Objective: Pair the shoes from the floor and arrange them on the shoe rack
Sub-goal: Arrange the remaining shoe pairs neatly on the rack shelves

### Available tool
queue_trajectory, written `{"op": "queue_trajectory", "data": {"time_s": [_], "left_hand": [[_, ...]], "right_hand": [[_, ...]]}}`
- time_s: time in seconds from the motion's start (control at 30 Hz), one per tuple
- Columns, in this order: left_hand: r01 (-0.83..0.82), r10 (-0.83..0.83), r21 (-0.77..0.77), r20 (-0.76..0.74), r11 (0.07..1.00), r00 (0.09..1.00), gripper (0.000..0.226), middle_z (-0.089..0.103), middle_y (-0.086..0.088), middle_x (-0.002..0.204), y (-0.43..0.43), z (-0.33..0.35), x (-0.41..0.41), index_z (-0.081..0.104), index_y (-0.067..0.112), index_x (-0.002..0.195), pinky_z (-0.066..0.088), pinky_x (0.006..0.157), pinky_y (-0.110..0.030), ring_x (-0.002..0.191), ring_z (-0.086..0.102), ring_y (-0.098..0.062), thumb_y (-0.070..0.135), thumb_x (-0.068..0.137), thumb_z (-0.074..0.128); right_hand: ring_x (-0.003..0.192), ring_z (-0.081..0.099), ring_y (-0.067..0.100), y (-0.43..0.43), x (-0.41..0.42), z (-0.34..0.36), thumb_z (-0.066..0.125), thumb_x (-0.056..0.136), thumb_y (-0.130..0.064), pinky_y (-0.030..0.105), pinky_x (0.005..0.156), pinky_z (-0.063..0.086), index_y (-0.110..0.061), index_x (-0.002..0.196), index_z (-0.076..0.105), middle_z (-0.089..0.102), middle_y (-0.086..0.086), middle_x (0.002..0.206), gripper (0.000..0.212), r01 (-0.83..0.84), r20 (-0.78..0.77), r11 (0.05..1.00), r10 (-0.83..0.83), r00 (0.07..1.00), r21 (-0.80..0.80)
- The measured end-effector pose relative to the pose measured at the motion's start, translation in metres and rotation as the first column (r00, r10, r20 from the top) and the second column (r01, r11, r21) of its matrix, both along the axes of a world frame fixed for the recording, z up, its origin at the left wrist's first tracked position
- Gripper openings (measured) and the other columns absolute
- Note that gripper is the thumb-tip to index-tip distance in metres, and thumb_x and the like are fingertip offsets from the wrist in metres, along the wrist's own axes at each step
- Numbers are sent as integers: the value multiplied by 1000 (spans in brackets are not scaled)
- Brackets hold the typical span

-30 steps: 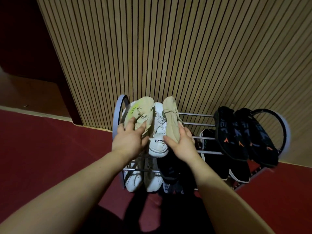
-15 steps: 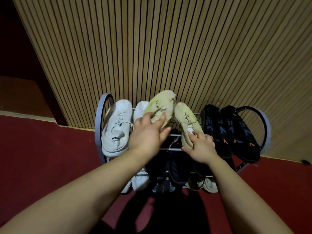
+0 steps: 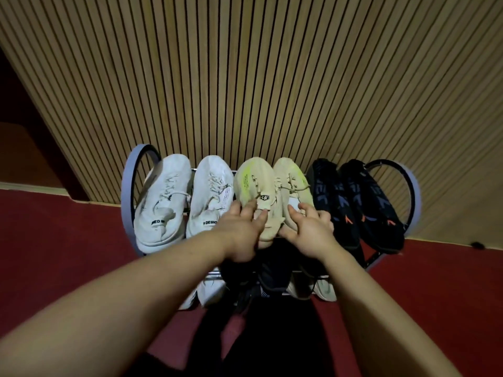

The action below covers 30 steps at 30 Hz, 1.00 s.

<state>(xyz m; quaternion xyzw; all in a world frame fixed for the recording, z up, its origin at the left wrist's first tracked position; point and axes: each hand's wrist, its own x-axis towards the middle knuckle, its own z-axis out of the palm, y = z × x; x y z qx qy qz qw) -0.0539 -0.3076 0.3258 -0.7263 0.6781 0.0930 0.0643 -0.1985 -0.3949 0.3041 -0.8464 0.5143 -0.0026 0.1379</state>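
The left hand (image 3: pixel 239 235) and right hand (image 3: pixel 310 232) cover the heels of the beige shoes (image 3: pixel 255 186), so whether they grip or merely rest on them cannot be told. At 6 o'clock from the hands, the forearms (image 3: pixel 136 295) hide most of the lower-tier shoes (image 3: pixel 272 278) and run off the bottom edge. Far out at 3 o'clock, a small dark object (image 3: pixel 476 244) is too small to identify.
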Motion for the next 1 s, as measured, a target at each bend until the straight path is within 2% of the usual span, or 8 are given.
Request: {"op": "queue_trajectory", "data": {"time_s": [0.1, 0.17, 0.27, 0.37, 0.6, 0.73, 0.87, 1.0], "left_hand": [[128, -126, -18, 88, 992, 988, 79, -9, -10, 158, -3, -3, 21, 2, 18, 151, 19, 113, -37, 140, 8, -35, 45, 93, 48], [97, -97, -8, 71, 995, 993, 77, -14, -10, 157, -9, -13, 26, -1, 18, 151, 13, 116, -38, 143, -4, -35, 47, 95, 43], [107, -103, -34, 111, 994, 989, 74, -8, -13, 158, -18, -21, 28, 1, 17, 151, -1, 117, -39, 143, -18, -33, 49, 96, 37], [158, -152, -41, 126, 986, 980, 72, 4, -14, 158, -23, -21, 31, 4, 17, 151, -3, 117, -37, 146, -5, -29, 50, 95, 36], [130, -131, -234, 13, 963, 991, 66, 29, -9, 151, -16, -40, 33, 20, 24, 150, 19, 113, -28, 141, 20, -25, 50, 93, 42], [161, -168, -275, -3, 948, 986, 64, 49, -12, 129, -13, -36, 38, 39, 25, 143, 37, 100, -33, 123, 40, -32, 57, 87, 44], [231, -291, -464, -61, 855, 955, 60, 59, -7, 79, -10, -41, 48, 72, 20, 105, 55, 59, -36, 75, 59, -31, 63, 73, 43], [179, -282, -533, -117, 827, 952, 58, 59, -1, 80, -8, -40, 47, 72, 24, 100, 48, 64, -30, 78, 56, -25, 67, 73, 44]], "right_hand": [[125, 26, 29, -2, -3, 7, 45, 92, -53, 32, 104, 20, -30, 146, 32, 24, -2, 153, 60, 15, 94, 997, -8, 996, -70], [123, 28, 29, -2, -4, 12, 45, 94, -49, 30, 101, 21, -27, 144, 36, 28, -3, 151, 55, 71, 188, 990, -47, 981, -124], [124, 29, 29, 1, -3, 6, 45, 93, -51, 32, 104, 22, -31, 144, 35, 27, -4, 152, 56, 34, 84, 991, -24, 996, -130], [127, 26, 31, 6, 9, -8, 45, 93, -51, 36, 105, 22, -31, 144, 35, 25, -2, 152, 56, 12, -20, 990, -15, 1000, -139], [131, 21, 33, 0, 9, -6, 42, 93, -54, 38, 109, 18, -32, 146, 28, 11, 3, 158, 59, 43, -58, 998, -45, 997, -47], [127, 23, 32, -3, 2, -4, 40, 94, -54, 37, 108, 16, -32, 146, 30, 16, -2, 157, 57, -73, -69, 996, 68, 995, -60], [127, 20, 28, 2, -6, -4, 40, 97, -46, 33, 108, 13, -31, 141, 41, 26, -12, 153, 47, -78, 62, 996, 81, 995, -39], [131, 16, 28, 6, -7, -4, 39, 97, -46, 37, 112, 10, -34, 140, 41, 25, -17, 153, 45, -51, 92, 999, 51, 994, -10]]}}
